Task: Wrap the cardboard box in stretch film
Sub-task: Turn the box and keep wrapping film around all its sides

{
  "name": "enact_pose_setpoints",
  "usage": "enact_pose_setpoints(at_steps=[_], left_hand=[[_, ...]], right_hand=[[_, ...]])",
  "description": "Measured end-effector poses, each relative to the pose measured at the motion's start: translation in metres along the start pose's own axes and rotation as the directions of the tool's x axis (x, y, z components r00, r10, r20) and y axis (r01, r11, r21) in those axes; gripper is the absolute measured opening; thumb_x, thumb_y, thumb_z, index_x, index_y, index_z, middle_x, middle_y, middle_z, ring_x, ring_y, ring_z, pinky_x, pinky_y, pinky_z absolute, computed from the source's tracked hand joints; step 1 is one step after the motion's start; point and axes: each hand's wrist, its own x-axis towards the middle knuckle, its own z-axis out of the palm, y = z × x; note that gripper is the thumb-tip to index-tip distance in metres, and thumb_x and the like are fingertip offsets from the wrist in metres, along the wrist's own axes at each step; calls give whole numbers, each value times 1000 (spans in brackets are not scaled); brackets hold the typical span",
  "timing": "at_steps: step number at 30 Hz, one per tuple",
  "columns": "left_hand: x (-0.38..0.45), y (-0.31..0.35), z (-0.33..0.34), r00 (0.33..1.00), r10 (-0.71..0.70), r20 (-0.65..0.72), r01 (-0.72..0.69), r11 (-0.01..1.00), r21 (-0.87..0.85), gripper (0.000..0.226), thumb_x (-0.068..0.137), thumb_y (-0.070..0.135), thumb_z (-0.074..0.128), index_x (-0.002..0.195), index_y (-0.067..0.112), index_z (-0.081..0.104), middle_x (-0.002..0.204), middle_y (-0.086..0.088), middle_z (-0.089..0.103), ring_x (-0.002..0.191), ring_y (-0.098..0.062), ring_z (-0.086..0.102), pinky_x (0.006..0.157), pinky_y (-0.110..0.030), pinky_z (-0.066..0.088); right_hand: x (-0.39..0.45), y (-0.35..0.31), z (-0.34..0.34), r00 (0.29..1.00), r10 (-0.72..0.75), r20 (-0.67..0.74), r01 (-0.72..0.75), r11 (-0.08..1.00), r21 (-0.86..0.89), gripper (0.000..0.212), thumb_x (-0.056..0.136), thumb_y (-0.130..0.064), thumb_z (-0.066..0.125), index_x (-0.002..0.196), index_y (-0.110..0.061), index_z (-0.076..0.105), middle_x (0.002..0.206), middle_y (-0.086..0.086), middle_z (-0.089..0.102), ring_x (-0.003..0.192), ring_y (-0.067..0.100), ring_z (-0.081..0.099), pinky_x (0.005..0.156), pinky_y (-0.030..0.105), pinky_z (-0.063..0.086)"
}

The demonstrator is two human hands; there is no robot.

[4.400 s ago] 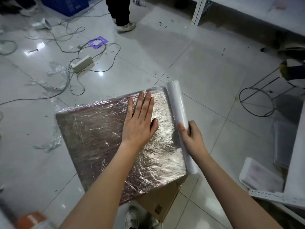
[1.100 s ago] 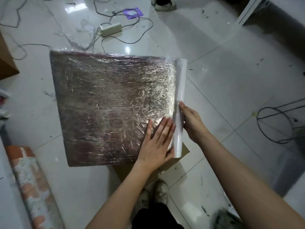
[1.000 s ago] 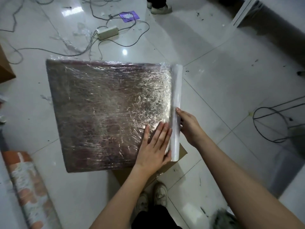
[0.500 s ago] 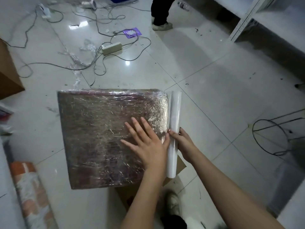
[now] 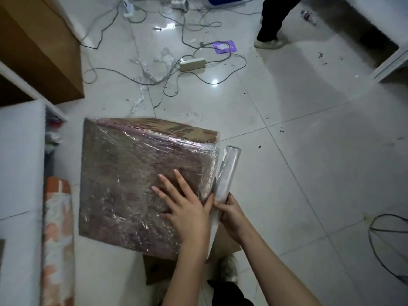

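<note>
The cardboard box (image 5: pixel 123 177) stands on the floor with shiny stretch film over its top face; a strip of bare printed cardboard shows along its far edge. My left hand (image 5: pixel 183 206) lies flat on the film near the box's right edge, fingers spread. The stretch film roll (image 5: pixel 227 171) stands along the right edge, tilted, its film running onto the box. My right hand (image 5: pixel 229 215) grips the lower part of the roll.
A flat piece of cardboard (image 5: pixel 154 268) lies under the box near my feet. A power strip (image 5: pixel 192 64) with cables and film scraps lies beyond. A brown box (image 5: pixel 39 51) stands far left, an orange-white roll (image 5: pixel 57 239) near left. A person's leg (image 5: pixel 273 21) is at the back.
The box has turned, so its far edge now shows bare cardboard. The roll has tipped and moved along the right edge. My left hand has slid on the film, fingers spread wider.
</note>
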Motion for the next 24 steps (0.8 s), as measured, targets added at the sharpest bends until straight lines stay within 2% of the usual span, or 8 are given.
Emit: enact_pose_setpoints(at_steps=[4, 7, 9, 11, 16, 18, 21, 24], left_hand=[[1, 6, -3, 999, -38, 1, 38, 999, 6, 108, 82, 65, 52, 142, 10, -20, 154, -27, -10, 141, -49, -2, 93, -67, 40], [5, 14, -11, 997, -73, -10, 72, 996, -52, 106, 83, 66, 47, 140, 12, -25, 154, -26, -15, 141, -47, -8, 101, -63, 36], [8, 19, -17, 994, -105, -20, 103, 991, -91, 105, 84, 66, 45, 142, 11, -23, 154, -24, -17, 142, -45, -9, 106, -59, 33], [8, 22, -21, 993, -119, -26, 115, 985, -131, 102, 85, 65, 42, 147, 11, -18, 156, -20, -17, 143, -42, -10, 106, -55, 32], [11, 28, -22, 990, -132, -42, 121, 970, -210, 90, 91, 57, 42, 149, 13, -11, 157, -15, -16, 144, -39, -9, 107, -53, 33], [9, 24, -22, 985, -165, -52, 150, 965, -216, 92, 90, 60, 42, 150, 14, -11, 157, -13, -15, 144, -38, -7, 104, -55, 37], [4, 17, -25, 969, -240, -52, 222, 947, -232, 100, 82, 68, 44, 151, 15, -7, 158, -16, -9, 144, -39, 4, 93, -58, 45], [8, 12, -30, 944, -329, -2, 319, 916, -245, 121, 72, 76, 51, 148, 12, -19, 154, -21, -17, 142, -44, 8, 98, -62, 39]], right_hand=[[6, -11, -4, 1000, 21, 17, -20, 999, -44, 49, 82, 8, 58, 128, -2, 47, 116, 18, 63, 101, 27, 63, 79, 31, 54], [10, -28, -4, 996, -29, 84, 38, 994, -101, 49, 78, 4, 65, 124, -6, 53, 115, 16, 65, 102, 26, 64, 80, 30, 53], [10, -43, -2, 986, -78, 144, 104, 977, -186, 52, 71, -3, 74, 119, -8, 57, 113, 12, 67, 103, 25, 65, 83, 32, 53], [10, -56, 1, 974, -115, 194, 160, 959, -235, 53, 68, -10, 76, 118, -8, 58, 109, 4, 69, 102, 23, 66, 84, 33, 54], [12, -74, 14, 944, -191, 268, 268, 920, -288, 33, 77, -1, 70, 108, -9, 61, 101, -4, 71, 90, 17, 67, 78, 29, 55], [12, -71, 18, 940, -203, 273, 286, 906, -313, 34, 77, -3, 71, 109, -9, 61, 103, -5, 71, 89, 15, 67, 77, 27, 55], [11, -64, 22, 960, -174, 220, 250, 885, -392, 37, 79, -5, 72, 112, -1, 57, 105, 4, 68, 90, 18, 66, 80, 33, 56], [11, -60, 24, 972, -160, 171, 226, 836, -500, 28, 82, -9, 70, 106, -2, 59, 95, 8, 66, 82, 13, 64, 71, 24, 55]])
